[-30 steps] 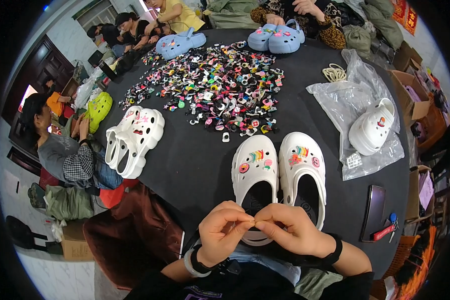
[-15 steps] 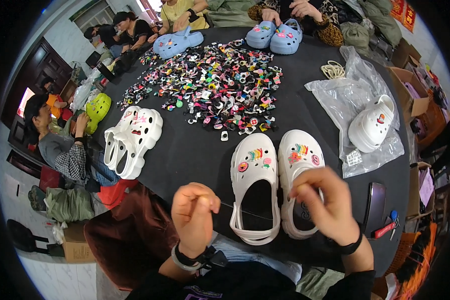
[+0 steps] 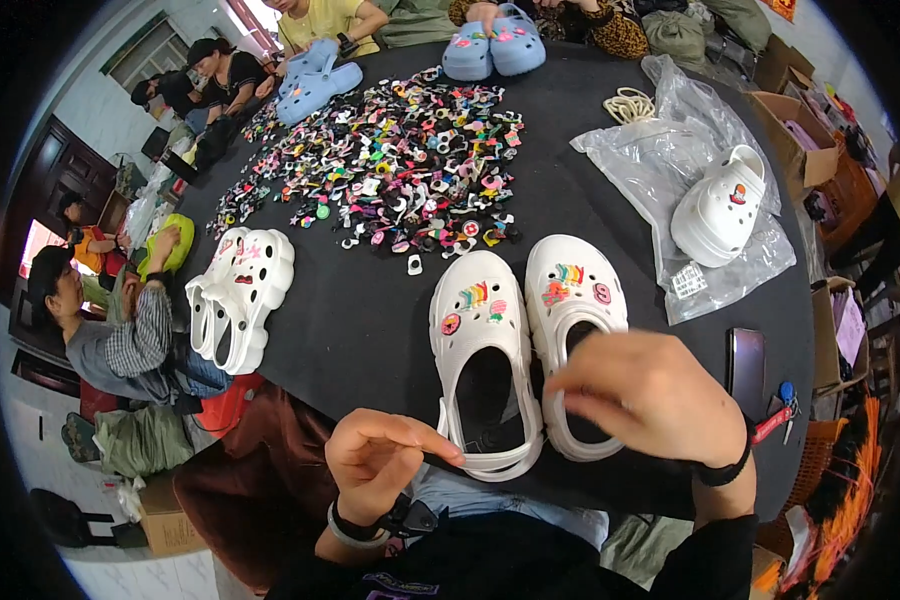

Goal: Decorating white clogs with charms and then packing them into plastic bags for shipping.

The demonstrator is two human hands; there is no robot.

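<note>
Two white clogs stand side by side before me, toes pointing away. The left clog (image 3: 482, 370) carries charms: a rainbow-coloured piece, a pink ring and a pink-and-green one. The right clog (image 3: 577, 300) bears a similar rainbow-coloured piece, an orange-pink charm and a pink round one. My left hand (image 3: 378, 462) is at the left clog's heel strap; its index finger stretches to the strap, with the thumb apart below. Over the right clog's heel hovers my right hand (image 3: 660, 395), its fingers bent and blurred, hiding part of that shoe. Whether it touches the clog is unclear.
A heap of small charms (image 3: 390, 160) covers the black table's middle. White clogs (image 3: 242, 295) stand at left, another white clog (image 3: 720, 210) lies on a plastic bag (image 3: 630, 165) at right. A phone (image 3: 746, 365) and keys (image 3: 785, 405) lie nearby. Co-workers handle blue clogs (image 3: 515, 45) opposite.
My left hand has come down and right to the left clog's heel strap. My right hand has turned over the right clog's heel. The whole view has shifted slightly.
</note>
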